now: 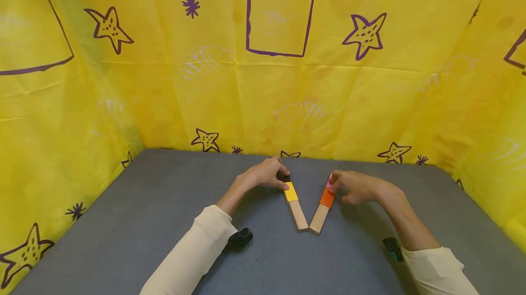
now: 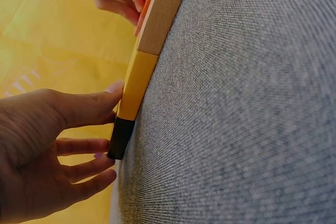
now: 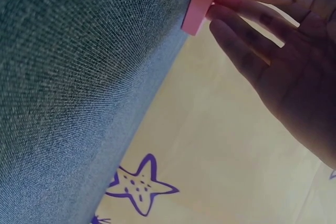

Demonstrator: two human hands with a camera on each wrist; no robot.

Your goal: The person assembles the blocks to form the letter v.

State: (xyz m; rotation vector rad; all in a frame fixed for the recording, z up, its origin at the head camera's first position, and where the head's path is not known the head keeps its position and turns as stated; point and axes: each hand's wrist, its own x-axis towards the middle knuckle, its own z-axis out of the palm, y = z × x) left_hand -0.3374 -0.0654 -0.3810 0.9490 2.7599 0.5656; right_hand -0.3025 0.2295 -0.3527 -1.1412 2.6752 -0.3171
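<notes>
Flat blocks lie end to end in two rows, forming a V. On the left are a plain wooden block (image 1: 298, 216), a yellow block (image 1: 291, 192) and a black block (image 2: 121, 138). On the right come another wooden block (image 1: 318, 220), an orange block (image 1: 327, 198) and a pink block (image 3: 199, 8). My left hand (image 1: 268, 174) touches the yellow block with its thumb, its fairly straight fingers beside the black one. With extended fingers my right hand (image 1: 356, 186) touches the pink block; its thumb is by the orange block. The fingertips' exact contact is partly hidden.
The blocks rest on a grey cloth-covered table (image 1: 164, 222). Yellow fabric (image 1: 230, 98) with starfish drawings rises behind the table and along both sides. A dark wrist device (image 1: 241, 238) shows under the left sleeve, another (image 1: 392, 249) beside the right.
</notes>
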